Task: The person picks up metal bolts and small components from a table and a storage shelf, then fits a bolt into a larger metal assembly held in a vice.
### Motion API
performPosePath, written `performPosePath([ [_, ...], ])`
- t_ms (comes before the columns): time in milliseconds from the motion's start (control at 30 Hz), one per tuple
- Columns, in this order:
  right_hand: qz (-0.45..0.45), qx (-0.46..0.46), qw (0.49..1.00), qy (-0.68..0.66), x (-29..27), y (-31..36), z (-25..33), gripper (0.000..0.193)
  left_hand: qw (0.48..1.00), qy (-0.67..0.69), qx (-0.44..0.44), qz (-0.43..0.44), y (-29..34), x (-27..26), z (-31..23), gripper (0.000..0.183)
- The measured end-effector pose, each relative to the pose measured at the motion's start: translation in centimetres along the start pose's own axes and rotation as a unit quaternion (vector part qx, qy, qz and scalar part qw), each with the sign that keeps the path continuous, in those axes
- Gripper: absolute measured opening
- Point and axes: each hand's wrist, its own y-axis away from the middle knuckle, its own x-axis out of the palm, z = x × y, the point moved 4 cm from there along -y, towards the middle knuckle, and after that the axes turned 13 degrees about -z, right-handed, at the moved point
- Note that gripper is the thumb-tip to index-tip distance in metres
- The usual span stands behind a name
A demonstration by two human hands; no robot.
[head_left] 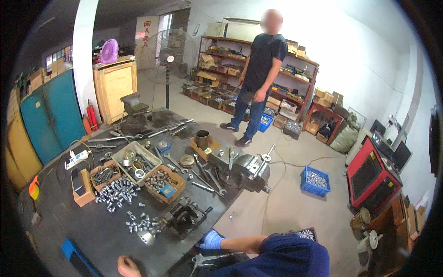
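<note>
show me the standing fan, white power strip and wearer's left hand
Standing fan [170,58], head view: its hub.
White power strip [77,159], head view: its casing.
Left hand [128,266], head view: its visible middle.

Brightest from where I stand is the broad white wall [341,41] at upper right, glaring until its surface washes out; the dark grey ceiling [64,25] at upper left sinks into dimness; the dark grey workbench [55,198] takes softer light, with small glints on the silvery metal fasteners [117,194]; a round blur hides the head of the standing person in a dark T-shirt [267,53]; the tall teal cabinet [48,117] tilts where the view bends toward its rounded black rim.
</note>
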Motion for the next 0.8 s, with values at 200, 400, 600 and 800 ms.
performPosePath([
  [200, 0.115, 0.007, 0.992, 0.049, 3.3, -0.9, -0.2, 0.049, 0.999, 0.031, -0.014, -0.018, 0.2, 0.1, 0.7, 0.009],
  [400, 0.178, 0.016, 0.982, 0.061, 6.0, -1.6, -2.1, 0.048, 0.998, 0.048, 0.007, -0.027, 0.1, 0.4, 0.8, 0.002],
  [600, 0.074, -0.021, 0.997, 0.01, 7.2, -1.4, -1.2, 0.046, 0.999, 0.036, 0.009, -0.022, 0.1, 0.1, 0.6, 0.004],
  [800, 0.01, -0.051, 0.998, 0.025, 5.3, -0.1, -1.9, 0.044, 0.999, 0.01, 0.026, -0.026, 0.4, 0.9, 0.1, 0.004],
])
